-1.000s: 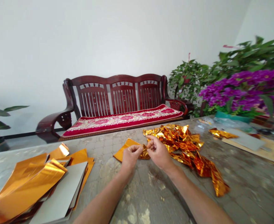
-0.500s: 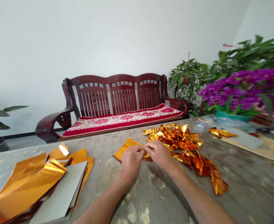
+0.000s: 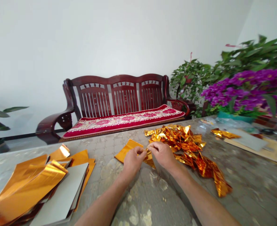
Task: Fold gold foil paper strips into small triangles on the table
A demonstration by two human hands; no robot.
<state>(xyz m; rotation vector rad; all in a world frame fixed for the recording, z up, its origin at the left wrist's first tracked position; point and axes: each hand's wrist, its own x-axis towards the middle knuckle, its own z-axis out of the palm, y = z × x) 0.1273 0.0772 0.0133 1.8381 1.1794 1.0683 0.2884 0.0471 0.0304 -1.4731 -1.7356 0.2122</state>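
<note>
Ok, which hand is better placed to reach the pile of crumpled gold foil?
Likely the right hand: it is nearer the crumpled gold foil pile; the left hand is farther away.

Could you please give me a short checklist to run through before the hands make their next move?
1. Left hand holding the gold foil piece: ok, thumb and finger pinch it.
2. Right hand gripping the foil piece: cannot tell, its fingers hide the contact.
3. Crumpled foil pile apart from the left hand: ok, it lies beyond and to the right.
4. Flat gold sheets apart from both hands: ok, they lie off to the left.
5. Flat gold sheets squared up: not ok, they overlap askew.
</note>
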